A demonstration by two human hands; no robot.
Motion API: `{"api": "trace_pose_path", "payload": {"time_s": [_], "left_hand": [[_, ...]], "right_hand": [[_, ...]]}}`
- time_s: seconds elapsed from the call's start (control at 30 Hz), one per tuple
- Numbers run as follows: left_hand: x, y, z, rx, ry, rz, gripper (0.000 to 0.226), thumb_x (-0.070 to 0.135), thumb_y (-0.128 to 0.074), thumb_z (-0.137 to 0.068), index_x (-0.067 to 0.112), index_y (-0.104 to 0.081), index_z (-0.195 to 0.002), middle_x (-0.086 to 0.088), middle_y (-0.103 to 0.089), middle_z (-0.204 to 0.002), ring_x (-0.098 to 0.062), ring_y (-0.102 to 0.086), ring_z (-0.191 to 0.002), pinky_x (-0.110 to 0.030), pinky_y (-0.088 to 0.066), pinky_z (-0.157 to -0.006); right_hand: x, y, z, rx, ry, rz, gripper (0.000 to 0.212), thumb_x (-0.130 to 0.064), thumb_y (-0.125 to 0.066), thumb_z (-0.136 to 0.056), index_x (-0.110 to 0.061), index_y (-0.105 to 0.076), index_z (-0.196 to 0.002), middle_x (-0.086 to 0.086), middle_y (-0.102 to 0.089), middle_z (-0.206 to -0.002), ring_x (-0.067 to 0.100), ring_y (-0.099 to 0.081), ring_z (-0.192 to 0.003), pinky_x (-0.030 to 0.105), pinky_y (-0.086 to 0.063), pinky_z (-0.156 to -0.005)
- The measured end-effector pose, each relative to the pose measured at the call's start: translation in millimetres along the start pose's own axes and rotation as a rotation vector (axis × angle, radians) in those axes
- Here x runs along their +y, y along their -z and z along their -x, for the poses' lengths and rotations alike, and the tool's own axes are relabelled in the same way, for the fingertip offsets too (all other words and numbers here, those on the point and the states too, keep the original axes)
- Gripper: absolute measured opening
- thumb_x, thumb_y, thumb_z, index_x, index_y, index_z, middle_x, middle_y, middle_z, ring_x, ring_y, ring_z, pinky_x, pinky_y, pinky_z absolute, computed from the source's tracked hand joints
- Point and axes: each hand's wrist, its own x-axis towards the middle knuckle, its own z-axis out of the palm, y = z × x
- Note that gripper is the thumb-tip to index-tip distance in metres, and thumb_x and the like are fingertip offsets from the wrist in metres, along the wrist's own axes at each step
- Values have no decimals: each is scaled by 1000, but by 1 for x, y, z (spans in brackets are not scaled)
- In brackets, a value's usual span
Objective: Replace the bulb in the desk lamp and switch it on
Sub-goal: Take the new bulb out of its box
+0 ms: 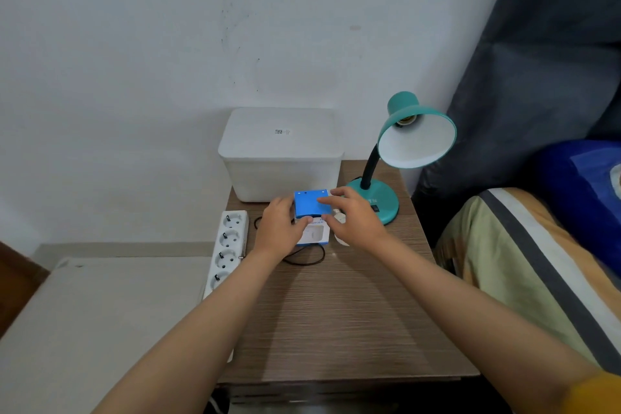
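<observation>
On the tabletop (pixel 353 312), just in front of the white bin (pixel 280 158), both hands met at the blue bulb box (pixel 311 208). Left hand (pixel 280 225) gripped the box's left side, thumb curled under its near edge; this looked like a steadying hold. Right hand (pixel 353 215) came in from the right, fingers (pixel 324 201) bent and resting on the raised blue flap, probably to open it. Neither hand was empty or slack: both were closed on the box.

A loose bulb (pixel 339 217) lay under the right palm, touching the box's right side, likely the old one set aside. Lamp (pixel 403 144) stood just right of the hands, shade tipped toward the camera, socket (pixel 405 120) bare. Judged: old bulb out, new one not yet unpacked.

Both forearms were stretched well forward, wrists level, palms down and angled inward. Power strip (pixel 228 245) sat at the left edge, a dark cord (pixel 302 259) looped near the box.
</observation>
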Motion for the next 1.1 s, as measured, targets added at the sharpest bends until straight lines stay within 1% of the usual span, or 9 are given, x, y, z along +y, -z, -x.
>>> {"api": "trace_pose_path", "payload": {"time_s": [0.07, 0.13, 0.27, 0.4, 0.5, 0.6, 0.7, 0.93, 1.1], "left_hand": [[1, 0, 0, 8, 22, 31, 41, 21, -71, -77, 11, -60, -115, -11, -63, -104, -23, -59, -99, -32, -47, -83], [4, 0, 0, 24, 48, 66, 40, 18, -72, -77, 10, -61, -114, -12, -64, -106, -22, -59, -100, -28, -45, -82], [10, 0, 0, 39, 101, 117, 36, 12, -73, -76, 5, -64, -110, -13, -67, -107, -23, -61, -100, -26, -43, -79], [10, -1, 2, 36, 156, 149, 37, 13, -74, -76, 5, -63, -110, -11, -67, -111, -13, -59, -95, -22, -42, -77], [10, -2, 3, 50, 170, 172, 39, 14, -73, -77, 5, -60, -112, -9, -66, -114, -6, -53, -93, -21, -41, -78], [7, -4, 2, 51, 184, 198, 40, 15, -73, -77, 6, -58, -113, -8, -64, -116, -8, -55, -98, -21, -42, -78], [4, -9, 3, 45, 186, 232, 40, 15, -72, -78, 10, -56, -113, -6, -63, -118, -10, -57, -103, -22, -45, -81], [-1, -11, 5, 54, 171, 318, 41, 13, -73, -77, 12, -54, -114, -4, -61, -118, -10, -57, -103, -28, -50, -88], [-2, -11, 4, 39, 178, 348, 43, 13, -73, -77, 14, -53, -115, -4, -59, -121, -9, -55, -104, -24, -48, -87]], "right_hand": [[2, -1, -4, -27, -20, 26, 37, -21, -64, -88, -14, -60, -124, 10, -52, -129, 21, -59, -104, 22, -42, -89], [3, -2, -8, -28, -38, 51, 35, -22, -63, -88, -13, -62, -122, 10, -57, -124, 21, -57, -109, 22, -40, -90], [2, -5, -12, -37, -30, 79, 26, -19, -61, -90, -10, -65, -114, 9, -63, -109, 20, -59, -98, 20, -40, -81], [3, -5, -13, 45, -34, 31, 22, -14, -55, -93, -4, -66, -109, 13, -68, -104, 22, -63, -94, 23, -46, -80], [3, -4, -11, 62, -11, 1, 23, -16, -62, -89, -5, -66, -109, 11, -69, -102, 19, -65, -90, 26, -51, -80], [4, -5, -7, 59, -17, -39, 27, -16, -68, -84, -7, -66, -109, 11, -68, -105, 18, -66, -92, 20, -48, -80], [7, -7, -6, 57, -56, -97, 35, -15, -74, -79, -8, -65, -111, 10, -66, -109, 18, -66, -97, 23, -52, -85], [7, -7, -7, 79, -106, -168, 33, -15, -78, -76, -12, -69, -107, 6, -65, -107, 16, -66, -96, 28, -54, -87], [6, -8, -9, 95, -164, -226, 32, -14, -79, -74, -14, -71, -104, 4, -66, -106, 10, -64, -90, 21, -53, -82]]}}
